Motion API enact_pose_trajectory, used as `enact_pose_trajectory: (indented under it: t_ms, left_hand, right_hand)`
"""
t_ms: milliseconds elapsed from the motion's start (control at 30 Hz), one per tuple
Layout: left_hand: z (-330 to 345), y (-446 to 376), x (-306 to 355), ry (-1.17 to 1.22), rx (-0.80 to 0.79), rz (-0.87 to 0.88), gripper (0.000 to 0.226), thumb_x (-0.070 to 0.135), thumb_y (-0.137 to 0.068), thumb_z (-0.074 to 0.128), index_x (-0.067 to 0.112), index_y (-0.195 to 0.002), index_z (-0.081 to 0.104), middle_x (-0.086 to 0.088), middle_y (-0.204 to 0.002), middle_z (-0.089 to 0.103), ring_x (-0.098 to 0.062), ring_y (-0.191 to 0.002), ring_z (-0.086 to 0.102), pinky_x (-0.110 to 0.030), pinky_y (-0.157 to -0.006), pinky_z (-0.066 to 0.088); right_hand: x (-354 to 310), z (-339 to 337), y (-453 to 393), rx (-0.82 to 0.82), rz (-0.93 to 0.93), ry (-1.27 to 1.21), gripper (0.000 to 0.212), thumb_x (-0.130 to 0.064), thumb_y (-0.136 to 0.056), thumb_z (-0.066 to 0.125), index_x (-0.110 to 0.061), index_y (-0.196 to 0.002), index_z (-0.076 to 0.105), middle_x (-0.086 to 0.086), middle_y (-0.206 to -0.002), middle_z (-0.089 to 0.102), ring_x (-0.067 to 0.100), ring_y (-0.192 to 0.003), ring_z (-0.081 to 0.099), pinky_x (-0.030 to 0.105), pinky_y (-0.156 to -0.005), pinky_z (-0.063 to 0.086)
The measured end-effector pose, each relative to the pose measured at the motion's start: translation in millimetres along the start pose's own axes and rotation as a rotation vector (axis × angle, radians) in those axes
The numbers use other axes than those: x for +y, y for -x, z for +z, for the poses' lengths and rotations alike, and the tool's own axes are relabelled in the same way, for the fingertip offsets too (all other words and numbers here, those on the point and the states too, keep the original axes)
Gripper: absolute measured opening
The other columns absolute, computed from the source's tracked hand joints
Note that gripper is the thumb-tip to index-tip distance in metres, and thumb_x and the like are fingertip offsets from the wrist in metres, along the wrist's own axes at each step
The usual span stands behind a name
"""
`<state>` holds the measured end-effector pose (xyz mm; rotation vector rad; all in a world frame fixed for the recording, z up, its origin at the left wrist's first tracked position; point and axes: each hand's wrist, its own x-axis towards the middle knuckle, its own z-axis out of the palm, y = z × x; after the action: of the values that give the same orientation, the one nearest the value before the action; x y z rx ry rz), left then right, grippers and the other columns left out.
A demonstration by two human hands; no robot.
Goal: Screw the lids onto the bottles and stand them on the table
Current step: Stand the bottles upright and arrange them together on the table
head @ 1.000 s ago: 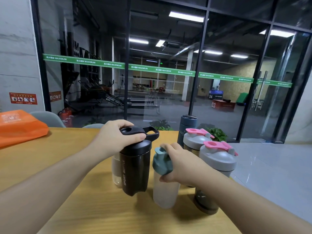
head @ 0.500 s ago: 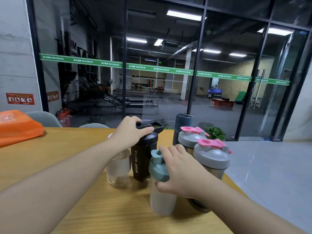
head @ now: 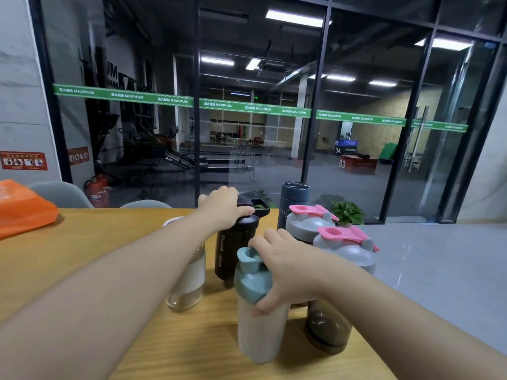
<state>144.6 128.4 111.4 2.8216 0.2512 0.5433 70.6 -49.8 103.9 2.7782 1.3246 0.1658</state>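
A black sport bottle (head: 229, 253) stands upright on the wooden table (head: 82, 242); my left hand (head: 222, 205) grips its black lid from above. In front of it stands a frosted white bottle (head: 258, 330) with a teal lid (head: 251, 275), and my right hand (head: 288, 267) holds it around the lid and neck. Two grey bottles with pink flip lids stand to the right, the nearer one (head: 348, 256) and the farther one (head: 310, 222). A dark blue-grey flask (head: 293, 200) stands behind them. A clear glass bottle (head: 189, 286) shows partly under my left forearm.
An orange bag (head: 24, 209) lies on the table at far left. Grey chair backs (head: 60, 193) rise behind the table's far edge. The table's right edge runs close beside the grey bottles, with tiled floor (head: 439, 270) beyond. A glass wall closes the back.
My left hand carried the black bottle from a tilted, raised position back and down until it stands upright on the table. My right hand stayed on the teal-lidded bottle.
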Motion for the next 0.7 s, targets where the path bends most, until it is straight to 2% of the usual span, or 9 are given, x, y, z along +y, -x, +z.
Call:
enact_pose_trajectory:
  t_ms: [167, 233, 333, 467, 700]
  left_hand:
    - [9.0, -12.1, 2.3, -0.033, 0.002, -0.016, 0.054, 0.053, -0.092, 0.047, 0.012, -0.126, 0.05, -0.008, -0.123, 0.055, -0.028, -0.112, 0.054, -0.04, -0.095, 0.034]
    - [11.7, -14.9, 3.7, -0.032, -0.007, -0.023, 0.053, 0.052, -0.093, 0.046, 0.01, -0.126, 0.05, -0.01, -0.124, 0.052, -0.029, -0.111, 0.053, -0.04, -0.096, 0.034]
    - [14.4, -18.4, 5.2, -0.056, -0.042, -0.025, 0.052, 0.05, -0.095, 0.044, 0.009, -0.127, 0.049, -0.012, -0.125, 0.049, -0.031, -0.111, 0.053, -0.04, -0.096, 0.034]
    - [18.4, -23.6, 6.9, -0.07, -0.067, -0.021, 0.051, 0.05, -0.095, 0.042, 0.009, -0.124, 0.049, -0.012, -0.124, 0.048, -0.03, -0.111, 0.053, -0.04, -0.095, 0.033]
    - [23.9, -30.3, 12.6, -0.072, -0.063, -0.011, 0.051, 0.049, -0.095, 0.044, 0.01, -0.128, 0.046, -0.01, -0.128, 0.047, -0.029, -0.114, 0.052, -0.041, -0.096, 0.032]
  right_hand:
    - [2.8, -3.1, -7.0, -0.052, -0.002, 0.02, 0.088, -0.058, -0.063, 0.077, -0.021, -0.129, 0.031, -0.002, -0.109, 0.032, 0.019, -0.104, 0.032, 0.034, -0.088, 0.039]
    - [3.8, -2.3, -7.8, -0.057, 0.009, -0.003, 0.087, -0.058, -0.062, 0.077, -0.02, -0.127, 0.034, -0.002, -0.108, 0.031, 0.018, -0.104, 0.031, 0.032, -0.083, 0.036]
    - [4.1, -1.4, -7.0, -0.063, 0.02, -0.014, 0.075, -0.057, -0.063, 0.078, -0.018, -0.112, 0.037, -0.002, -0.104, 0.03, 0.017, -0.1, 0.029, 0.029, -0.075, 0.029]
    - [4.8, -1.2, -6.4, -0.067, 0.019, -0.035, 0.07, -0.057, -0.062, 0.079, -0.021, -0.1, 0.031, -0.002, -0.102, 0.029, 0.017, -0.097, 0.029, 0.03, -0.073, 0.028]
    - [4.6, -0.8, -5.4, -0.052, 0.013, -0.065, 0.069, -0.056, -0.061, 0.079, -0.021, -0.101, 0.034, -0.002, -0.101, 0.03, 0.017, -0.096, 0.029, 0.029, -0.071, 0.029]
